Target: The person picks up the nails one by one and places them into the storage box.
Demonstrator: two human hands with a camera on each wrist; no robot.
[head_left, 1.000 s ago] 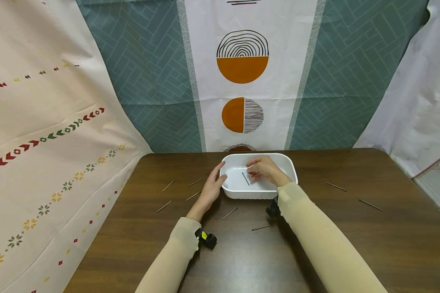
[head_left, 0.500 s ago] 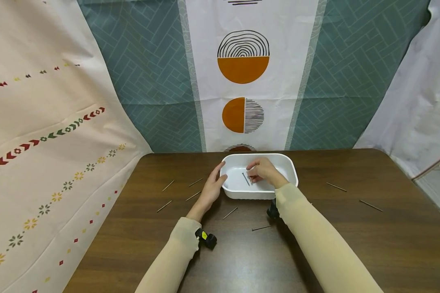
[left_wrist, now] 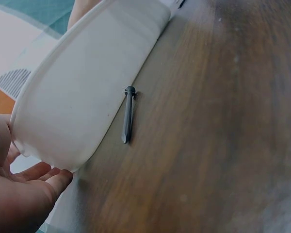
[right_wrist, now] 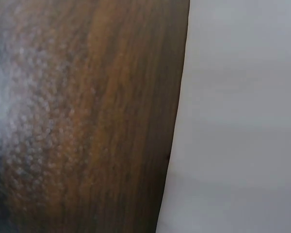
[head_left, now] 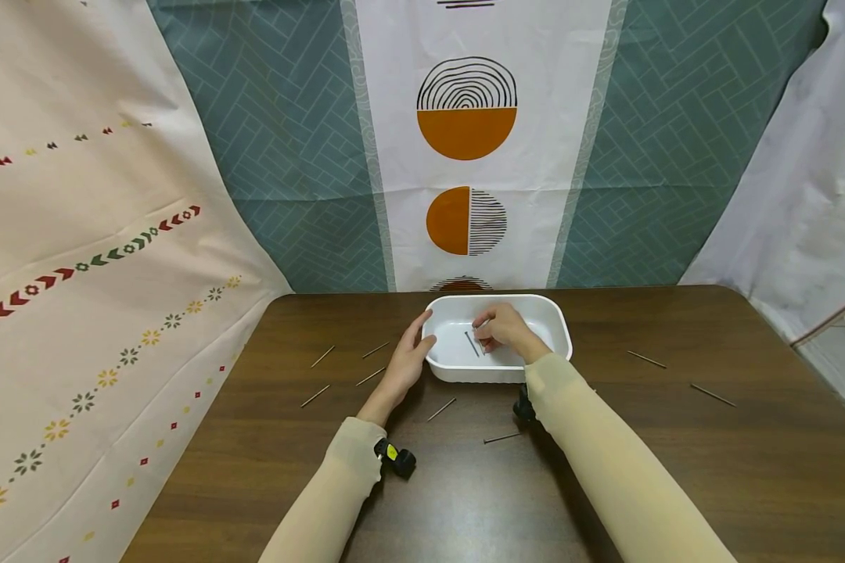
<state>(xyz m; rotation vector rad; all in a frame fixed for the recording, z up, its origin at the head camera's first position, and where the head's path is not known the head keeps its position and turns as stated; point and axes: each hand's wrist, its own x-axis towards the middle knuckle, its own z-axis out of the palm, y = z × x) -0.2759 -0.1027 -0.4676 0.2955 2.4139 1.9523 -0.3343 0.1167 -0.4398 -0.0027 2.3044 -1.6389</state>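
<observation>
A white rectangular plastic tray [head_left: 496, 374] stands on the brown table. My left hand [head_left: 403, 369] holds its left end, with the thumb at the rim; in the left wrist view the fingers [left_wrist: 58, 182] lie against the tray's outer wall. My right hand [head_left: 505, 328] is inside the tray and pinches a nail [head_left: 482, 347], partly hidden by the fingers. Left of it, another nail [head_left: 472, 344] lies on the tray floor. The right wrist view shows only the tabletop and the tray's pale wall [right_wrist: 237, 121], not the hand.
Several nails lie scattered on the table [head_left: 422, 516]: a group on the left including one nail [head_left: 315, 396], a nail [head_left: 441, 409] before the tray, another nail [head_left: 501, 439] nearer me, and two on the right, one a nail [head_left: 713, 395]. Patterned cloths [head_left: 310, 156] hang behind.
My right hand has shifted slightly inside the tray, and the nail at its fingers now lies nearly parallel to the one on the floor. The left hand and tray stay put.
</observation>
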